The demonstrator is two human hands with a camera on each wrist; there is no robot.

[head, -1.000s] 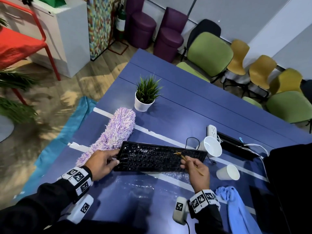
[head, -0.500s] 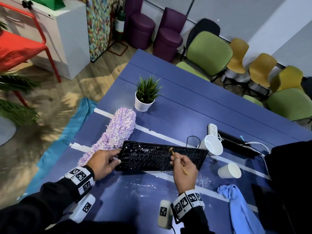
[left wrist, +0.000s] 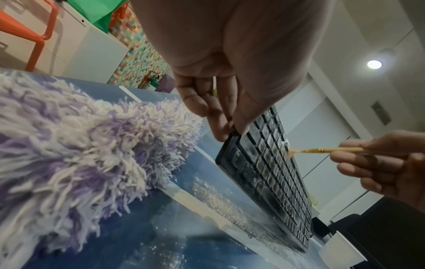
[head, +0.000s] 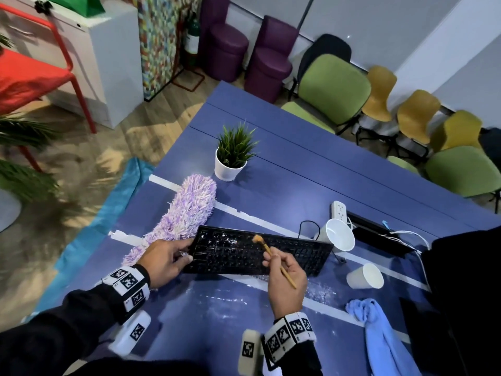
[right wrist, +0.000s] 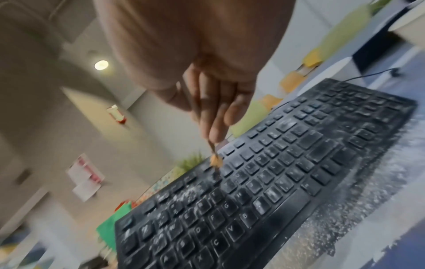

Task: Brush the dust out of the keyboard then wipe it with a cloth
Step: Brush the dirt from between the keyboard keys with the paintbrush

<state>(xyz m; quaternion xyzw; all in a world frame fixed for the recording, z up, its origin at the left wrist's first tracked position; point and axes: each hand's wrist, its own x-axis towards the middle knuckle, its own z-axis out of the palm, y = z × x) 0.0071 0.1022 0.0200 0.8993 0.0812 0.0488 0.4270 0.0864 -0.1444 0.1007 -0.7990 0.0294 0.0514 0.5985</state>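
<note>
A black keyboard (head: 257, 253) dusted with white powder stands tilted on its front edge on the blue table (head: 311, 169). My left hand (head: 165, 259) grips its left end, thumb on the key side and fingers behind (left wrist: 227, 116). My right hand (head: 284, 275) pinches a thin wooden brush (head: 273, 257), whose bristles (right wrist: 216, 161) touch the upper key rows near the middle. White powder lies on the table in front of the keyboard (right wrist: 287, 172). A light blue cloth (head: 379, 329) lies crumpled at the table's near right.
A purple fluffy duster (head: 187, 213) lies just left of the keyboard. A potted plant (head: 233, 158) stands behind it. Two white paper cups (head: 337, 238) (head: 364, 276) lie on their sides at right, near a power strip (head: 340, 211) and cables. Chairs line the far side.
My right hand has carried the brush leftward along the upper key rows, from the keyboard's right part to its middle. The left hand has kept its hold.
</note>
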